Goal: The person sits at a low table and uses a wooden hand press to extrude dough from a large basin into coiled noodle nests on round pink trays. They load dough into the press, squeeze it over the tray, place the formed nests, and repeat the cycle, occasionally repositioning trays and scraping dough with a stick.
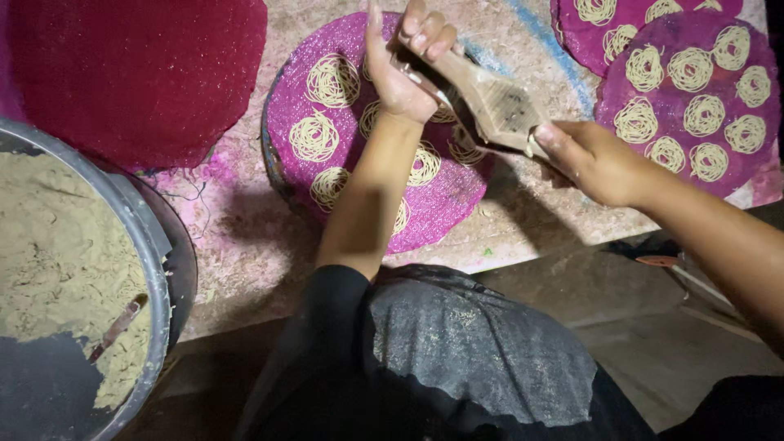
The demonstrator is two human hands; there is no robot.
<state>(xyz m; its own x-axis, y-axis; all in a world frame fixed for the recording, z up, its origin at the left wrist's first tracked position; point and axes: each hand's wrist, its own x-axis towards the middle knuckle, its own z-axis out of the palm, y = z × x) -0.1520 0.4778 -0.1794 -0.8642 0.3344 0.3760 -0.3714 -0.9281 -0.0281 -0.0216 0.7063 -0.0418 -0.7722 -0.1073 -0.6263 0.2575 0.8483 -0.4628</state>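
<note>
Big pan of dough point(57, 269) sat lower left; left hand point(404, 69) and right hand point(592, 159) were each clamped on an end of the wooden press point(490, 98), top centre, over pink mat point(327, 163) with noodle coils point(314, 136); more mats point(694, 90) upper right

A pale, rough work surface point(245, 245), dusted with fibre and stained pink, is seen from above. At far left a plain dark red round mat point(139, 73) is laid on it. In the middle a magenta round mat point(359, 188) carries coils of pale noodle strands. At far right two more magenta mats point(694, 98) with similar coils are placed, overlapping. At near left a large grey basin point(151, 245) of beige dough is set.
</note>
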